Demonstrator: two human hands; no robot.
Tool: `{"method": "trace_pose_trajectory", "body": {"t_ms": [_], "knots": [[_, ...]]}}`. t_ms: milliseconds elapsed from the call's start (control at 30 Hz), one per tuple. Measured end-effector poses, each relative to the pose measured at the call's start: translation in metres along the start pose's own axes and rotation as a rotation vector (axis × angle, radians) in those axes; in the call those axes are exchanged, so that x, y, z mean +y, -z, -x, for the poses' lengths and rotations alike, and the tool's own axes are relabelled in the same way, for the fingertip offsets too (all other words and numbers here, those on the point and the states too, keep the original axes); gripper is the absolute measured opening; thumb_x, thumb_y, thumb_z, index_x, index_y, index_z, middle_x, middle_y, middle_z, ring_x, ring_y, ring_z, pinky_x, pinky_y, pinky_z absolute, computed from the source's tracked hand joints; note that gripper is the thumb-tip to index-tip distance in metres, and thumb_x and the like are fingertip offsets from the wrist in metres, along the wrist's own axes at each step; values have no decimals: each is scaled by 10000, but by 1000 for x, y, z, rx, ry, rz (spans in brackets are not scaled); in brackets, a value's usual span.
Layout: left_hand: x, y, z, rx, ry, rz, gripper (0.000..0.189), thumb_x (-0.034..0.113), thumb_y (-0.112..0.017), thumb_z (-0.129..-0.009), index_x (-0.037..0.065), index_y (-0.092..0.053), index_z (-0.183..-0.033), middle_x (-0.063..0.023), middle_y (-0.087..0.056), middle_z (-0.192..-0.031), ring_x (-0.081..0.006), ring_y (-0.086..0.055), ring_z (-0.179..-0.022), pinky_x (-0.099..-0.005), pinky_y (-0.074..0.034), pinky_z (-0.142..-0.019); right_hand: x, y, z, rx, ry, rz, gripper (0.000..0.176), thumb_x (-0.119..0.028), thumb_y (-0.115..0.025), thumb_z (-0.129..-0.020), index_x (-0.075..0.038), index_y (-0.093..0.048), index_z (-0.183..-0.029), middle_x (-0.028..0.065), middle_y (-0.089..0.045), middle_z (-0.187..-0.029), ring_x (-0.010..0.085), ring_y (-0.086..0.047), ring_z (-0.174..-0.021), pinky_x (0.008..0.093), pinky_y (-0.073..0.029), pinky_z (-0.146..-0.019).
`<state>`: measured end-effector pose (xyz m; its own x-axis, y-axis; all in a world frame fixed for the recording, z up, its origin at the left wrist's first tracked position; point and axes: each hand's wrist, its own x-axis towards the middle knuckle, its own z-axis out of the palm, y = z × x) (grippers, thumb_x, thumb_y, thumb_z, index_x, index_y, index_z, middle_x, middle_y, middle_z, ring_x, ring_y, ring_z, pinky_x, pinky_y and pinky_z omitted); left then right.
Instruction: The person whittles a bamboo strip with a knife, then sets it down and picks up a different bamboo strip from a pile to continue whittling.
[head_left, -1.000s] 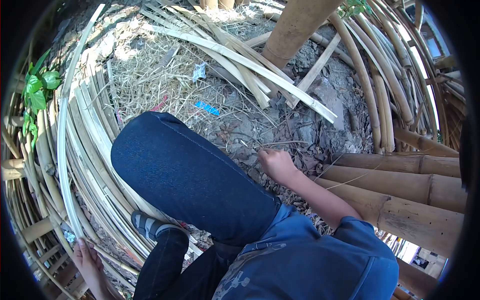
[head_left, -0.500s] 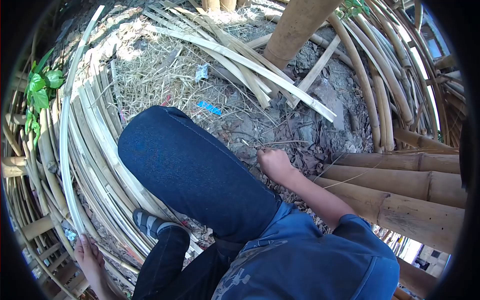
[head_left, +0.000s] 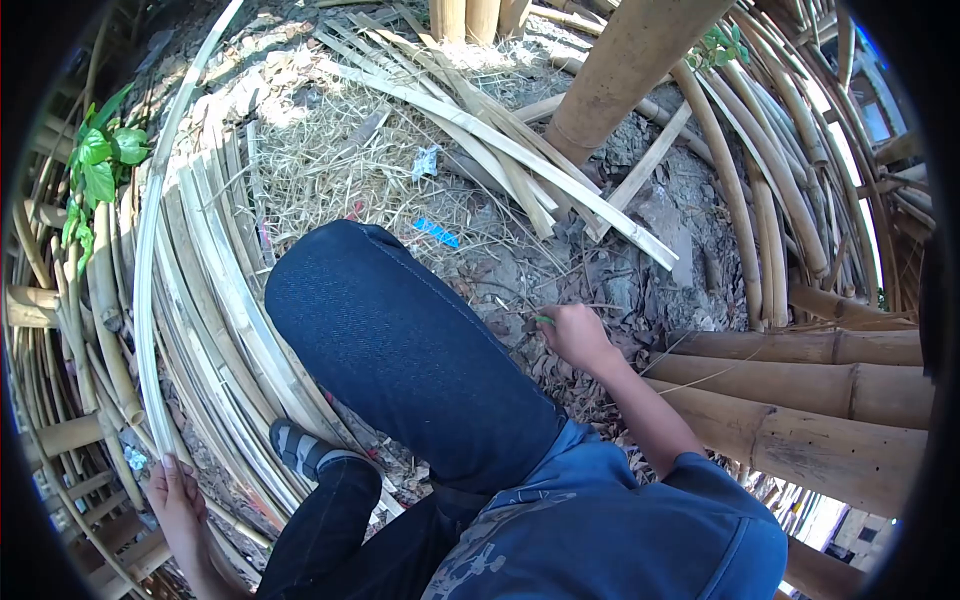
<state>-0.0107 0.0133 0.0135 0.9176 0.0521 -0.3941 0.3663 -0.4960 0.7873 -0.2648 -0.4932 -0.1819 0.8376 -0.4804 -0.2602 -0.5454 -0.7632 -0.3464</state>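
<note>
My left hand point(head_left: 178, 497) is closed round the near end of a long, pale bamboo strip point(head_left: 146, 330), which curves away up the left side of the view. To the right of my bent knee, my right hand point(head_left: 577, 338) is closed, knuckles up, just above the littered ground. A small green object point(head_left: 545, 319) pokes out from its fingers; most of it is hidden, so its kind does not show. Beside my sandalled foot lies a row of split bamboo strips point(head_left: 215, 290), running along the ground below the held strip.
Thick bamboo poles point(head_left: 800, 390) lie at the right, and an upright bamboo post point(head_left: 610, 90) stands ahead. More split strips point(head_left: 500, 145) lie crossed over straw and dry leaves. A blue scrap point(head_left: 436, 233) lies past my knee. A leafy plant point(head_left: 98, 155) grows at the left.
The view has shifted slightly, so most things sit a little further right and lower. The green object now shows at my right hand's fingers. My left hand still holds the strip.
</note>
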Motion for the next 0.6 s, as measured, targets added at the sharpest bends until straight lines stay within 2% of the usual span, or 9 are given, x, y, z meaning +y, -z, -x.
{"method": "trace_pose_trajectory", "body": {"t_ms": [67, 100, 133, 200, 233, 267, 467, 533, 600], "knots": [[0, 0, 2, -29, -32, 14, 368, 402, -498, -1042, 102, -525, -831, 62, -372, -540, -16, -281, -376, -199, -196, -332, -1, 39, -12, 21, -75, -202, 229, -183, -678, -848, -6, -733, -983, 260, -695, -852, 436, -680, -807, 475, -555, -761], [0, -1, 4, -12, -32, 34, 368, 402, -498, -1042, 102, -525, -831, 62, -372, -540, -16, -281, -376, -199, -196, -332, -6, 59, -17, 50, -53, -259, 264, -214, -688, -878, 10, -740, -1008, 244, -707, -883, 384, -706, -785, 435, -546, -770], [2, -1, 6, -14, -27, 12, 365, 396, -498, -1042, 102, -524, -828, 63, -374, -543, -16, -286, -380, -200, -202, -337, -16, 79, -18, 56, -27, -247, 264, -214, -688, -878, 10, -740, -1008, 244, -707, -883, 384, -706, -785, 435, -546, -770], [6, -3, 7, 14, -25, 39, 362, 390, -499, -1043, 102, -522, -825, 64, -376, -545, -16, -291, -383, -201, -208, -341, -36, 117, -24, 140, 24, -475, 260, -211, -672, -920, 14, -731, -1035, 167, -707, -761, 236, -680, -666, 363, -526, -676], [8, -4, 8, 1, -38, 36, 360, 386, -498, -1044, 103, -522, -824, 66, -374, -544, -18, -292, -384, -203, -210, -343, -41, 127, -26, 101, -56, -590, 268, -227, -652, -956, 8, -727, -1062, 61, -647, -673, 103, -587, -615, 290, -470, -596], [10, -2, 9, -9, -52, 26, 358, 383, -496, -1045, 104, -522, -823, 69, -372, -544, -20, -292, -385, -205, -211, -345, -48, 135, -26, 103, -42, -733, 281, -235, -633, -976, 6, -722, -1090, -7, -579, -636, 56, -536, -580, 234, -425, -547], [29, 6, 10, -55, -129, 75, 382, 395, -473, -1050, 83, -527, -837, 66, -386, -564, -18, -316, -392, -200, -239, -350, -94, 179, -19, 140, 124, -1058, 338, -252, -545, -1029, 19, -651, -1201, -3, -573, -678, 60, -497, -552, 198, -399, -514], [36, 2, 15, -82, -122, 160, 366, 332, -485, -1054, 58, -541, -819, 65, -372, -544, -24, -290, -389, -214, -221, -359, -114, 177, -26, 242, 219, -1386, 418, -288, -519, -1040, 26, -544, -1314, 41, -609, -786, 80, -525, -605, 212, -405, -512], [42, 3, 16, -119, -170, 174, 361, 320, -483, -1055, 41, -573, -844, 57, -392, -555, -37, -336, -416, -219, -258, -382, -144, 176, -35, 205, 303, -1514, 465, -304, -519, -1037, 22, -464, -1364, 70, -615, -865, 99, -543, -659, 215, -413, -518]]}}
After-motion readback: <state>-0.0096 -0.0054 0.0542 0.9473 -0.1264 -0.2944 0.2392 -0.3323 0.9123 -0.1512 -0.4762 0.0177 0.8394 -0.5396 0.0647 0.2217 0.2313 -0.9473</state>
